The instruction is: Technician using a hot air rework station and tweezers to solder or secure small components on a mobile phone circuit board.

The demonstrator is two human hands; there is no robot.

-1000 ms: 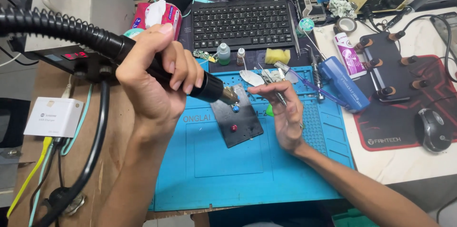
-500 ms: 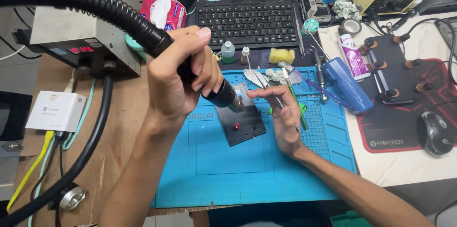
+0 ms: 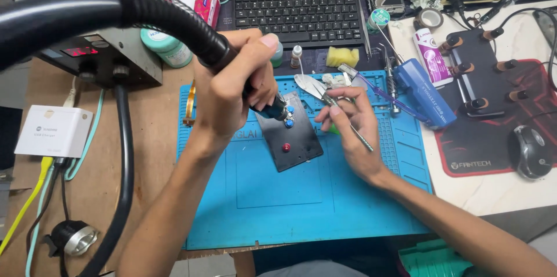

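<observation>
My left hand [image 3: 235, 88] grips a black hot-air handpiece [image 3: 264, 105] with a thick ribbed hose [image 3: 75, 13], its nozzle pointing down at the upper part of a small dark plate [image 3: 293, 137] with blue and red knobs. That plate lies on a blue work mat [image 3: 278, 201]. My right hand [image 3: 354, 129] holds thin metal tweezers [image 3: 348, 117] just right of the plate, tips toward the plate's top edge.
A grey rework station [image 3: 96, 50] with a red display stands at the left, a white box [image 3: 52, 132] below it. Behind the mat: black keyboard [image 3: 299, 7], small bottles [image 3: 297, 56], yellow sponge [image 3: 342, 56]. Right: blue case [image 3: 429, 100], black holder [image 3: 484, 71], mouse [image 3: 531, 152].
My left hand with the handpiece has shifted right and lower, bringing the nozzle down onto the plate. My right hand stays beside the plate with the tweezers.
</observation>
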